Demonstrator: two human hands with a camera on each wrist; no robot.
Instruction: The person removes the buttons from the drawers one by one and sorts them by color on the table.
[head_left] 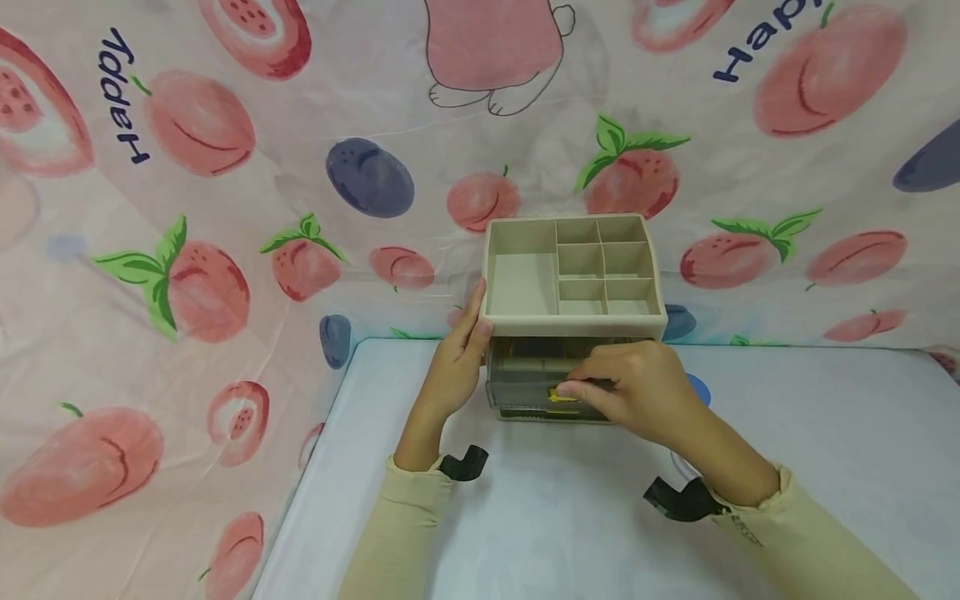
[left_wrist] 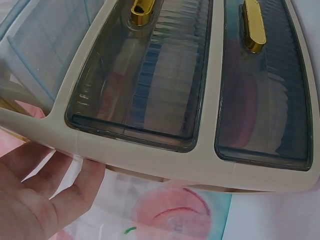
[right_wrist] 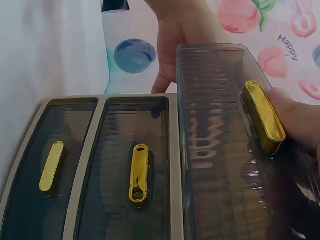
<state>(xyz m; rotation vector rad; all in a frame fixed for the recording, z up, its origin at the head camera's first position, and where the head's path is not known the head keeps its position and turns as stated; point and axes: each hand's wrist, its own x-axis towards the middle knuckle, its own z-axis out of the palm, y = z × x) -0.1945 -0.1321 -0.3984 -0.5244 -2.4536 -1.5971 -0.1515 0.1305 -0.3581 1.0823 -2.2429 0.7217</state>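
Note:
A cream drawer organizer (head_left: 573, 327) stands at the back of the table, its divided tray on top. The top see-through drawer (right_wrist: 215, 135) is pulled partly out. My right hand (head_left: 648, 387) pinches its gold handle (right_wrist: 264, 117), thumb against one side. My left hand (head_left: 459, 367) rests along the organizer's left side, thumb at the front edge. In the left wrist view its fingers (left_wrist: 75, 187) touch the frame's edge; the thumb is not seen there. Two lower drawers (left_wrist: 145, 85) with gold handles sit closed in the frame.
White cloth covers the table (head_left: 555, 517). A fruit-print cloth (head_left: 405, 100) hangs directly behind the organizer and along the left. Beside the organizer a round blue thing (head_left: 699, 388) shows partly behind my right hand. A dark camera mount sits on each wrist.

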